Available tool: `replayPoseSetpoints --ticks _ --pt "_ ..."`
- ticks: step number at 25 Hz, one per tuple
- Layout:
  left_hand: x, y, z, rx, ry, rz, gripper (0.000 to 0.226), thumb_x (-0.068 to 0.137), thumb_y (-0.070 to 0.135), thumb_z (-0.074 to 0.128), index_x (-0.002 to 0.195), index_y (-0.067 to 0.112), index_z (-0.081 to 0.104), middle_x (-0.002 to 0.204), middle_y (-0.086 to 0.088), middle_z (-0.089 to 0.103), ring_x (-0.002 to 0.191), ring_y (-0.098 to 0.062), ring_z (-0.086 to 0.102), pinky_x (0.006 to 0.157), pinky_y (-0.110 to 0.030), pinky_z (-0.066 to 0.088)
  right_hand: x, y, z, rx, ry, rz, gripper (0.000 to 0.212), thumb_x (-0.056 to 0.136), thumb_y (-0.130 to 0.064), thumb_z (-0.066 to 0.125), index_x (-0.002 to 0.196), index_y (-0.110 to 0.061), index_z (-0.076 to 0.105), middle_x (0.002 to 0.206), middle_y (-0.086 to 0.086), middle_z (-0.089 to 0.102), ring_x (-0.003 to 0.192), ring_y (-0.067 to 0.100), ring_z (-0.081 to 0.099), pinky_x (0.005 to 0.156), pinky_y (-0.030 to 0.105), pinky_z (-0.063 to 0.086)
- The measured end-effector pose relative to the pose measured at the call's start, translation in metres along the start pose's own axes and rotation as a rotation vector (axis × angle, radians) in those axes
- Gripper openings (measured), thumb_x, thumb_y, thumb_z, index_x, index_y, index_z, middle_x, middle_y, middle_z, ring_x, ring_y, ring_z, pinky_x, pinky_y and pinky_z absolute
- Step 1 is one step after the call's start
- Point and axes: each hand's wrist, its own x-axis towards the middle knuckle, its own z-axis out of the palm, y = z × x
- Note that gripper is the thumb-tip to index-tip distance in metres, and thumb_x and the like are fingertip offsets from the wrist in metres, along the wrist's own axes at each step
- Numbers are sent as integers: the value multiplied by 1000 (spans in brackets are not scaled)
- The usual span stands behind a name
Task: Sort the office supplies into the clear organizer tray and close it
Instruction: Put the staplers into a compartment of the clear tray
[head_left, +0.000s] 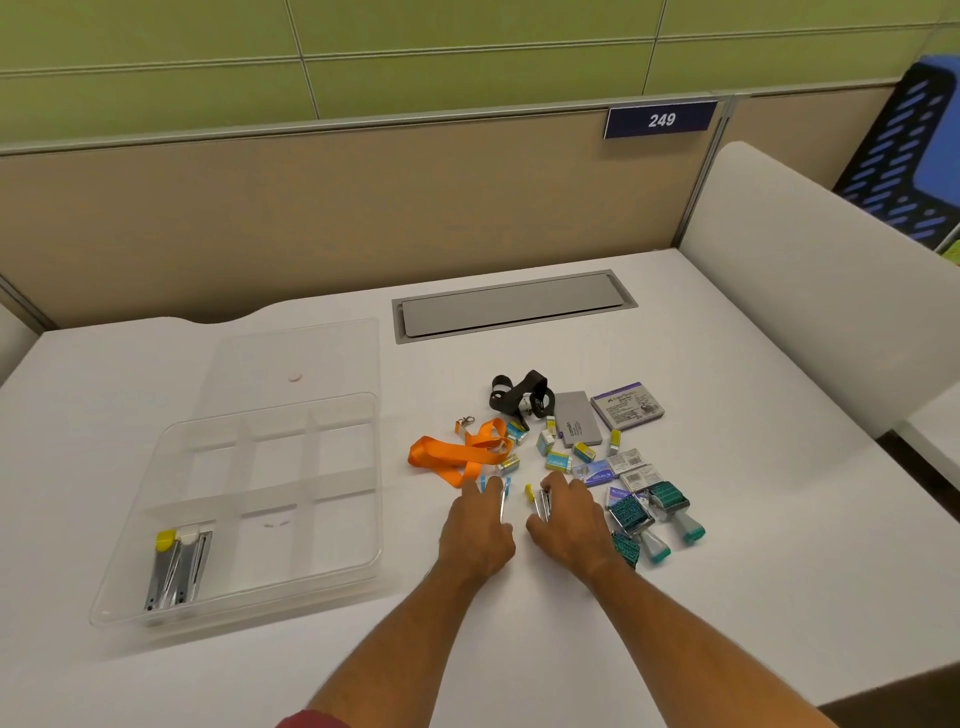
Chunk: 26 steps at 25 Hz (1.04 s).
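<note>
Beside the orange lanyard (467, 452), left hand (475, 530) and right hand (566, 525) each curl fingers round a small metal stapler; lift cleanly, then drop both into the clear plastic organizer tray (130, 582) beside its staplers.

Both bare forearms are being held out over the surface (675, 597), side by side. The left hand (475, 535) and right hand (569, 525) are being kept palm-down, fingers curled around small staplers.
</note>
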Motion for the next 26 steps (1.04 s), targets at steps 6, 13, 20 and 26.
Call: replayPoseSetpoints --ticks 6,13,20,26 --pt "-5 -6 -15 -150 19 -29 64 87 20 63 142 16 30 142 -8 45 123 -23 50 99 -32 45 0 -10 -3 161 35 46 45 83 -32 63 123 -17 47 110 8 61 102 23 58 84 36 48" --pt "-16 -22 -43 -336 134 -69 38 92 20 57 126 12 42 119 -10 58 100 -22 60 83 -30 51 -8 -44 -1 303 179 -31 8 90 -20 52 96 -13 52 82 5 59 79 20 56 66 34 45" --pt "-38 -62 -83 -389 335 -37 27 97 27 49 117 8 51 107 -11 65 87 -22 64 75 -31 53 -23 -103 8 285 274 -135 7 91 -20 55 88 -14 51 79 1 55 76 18 53 60 25 35" --pt "-59 -115 -117 -406 473 -69 24 96 28 50 105 7 56 97 -9 66 83 -24 65 72 -34 53 -39 -160 26 229 301 -230 12 87 -21 56 82 -11 60 69 2 61 67 20 56 54 28 36"
